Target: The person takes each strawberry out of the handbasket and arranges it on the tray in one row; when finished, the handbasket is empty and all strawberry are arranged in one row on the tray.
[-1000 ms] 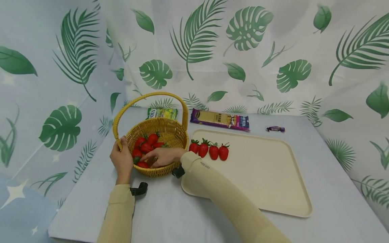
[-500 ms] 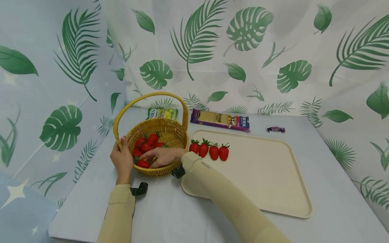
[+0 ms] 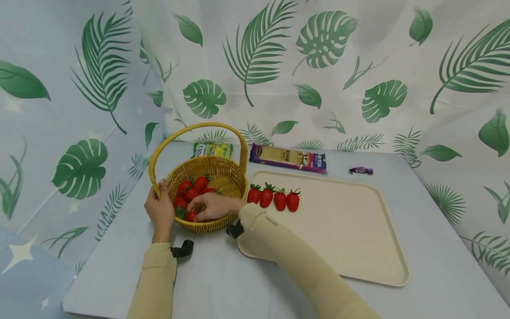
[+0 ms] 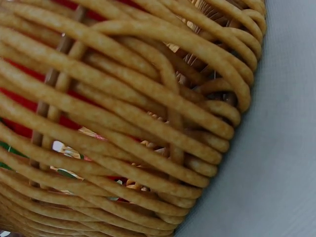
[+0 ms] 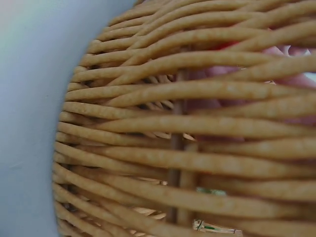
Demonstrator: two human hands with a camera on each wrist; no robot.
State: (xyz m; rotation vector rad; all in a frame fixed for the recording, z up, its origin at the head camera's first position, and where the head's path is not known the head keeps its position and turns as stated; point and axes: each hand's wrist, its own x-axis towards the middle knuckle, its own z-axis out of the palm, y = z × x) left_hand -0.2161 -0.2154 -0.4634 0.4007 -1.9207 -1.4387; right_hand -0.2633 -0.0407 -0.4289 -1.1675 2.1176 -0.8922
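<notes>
With our left hand point(image 3: 159, 207) clamped on the yellow basket point(image 3: 208, 227) and our right hand point(image 3: 214, 207) pinching 1 strawberry point(image 3: 191, 217) inside, near the basket's front, we should lift gently straight up before moving sideways.

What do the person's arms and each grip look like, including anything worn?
The person wears a long beige fabric left sleeve and matching right sleeve, the latter with small dark lettering near the cuff, too small to read. A small black angular left wrist device and similar right wrist device are visible. The left grip and right grip wear no gloves.
</notes>
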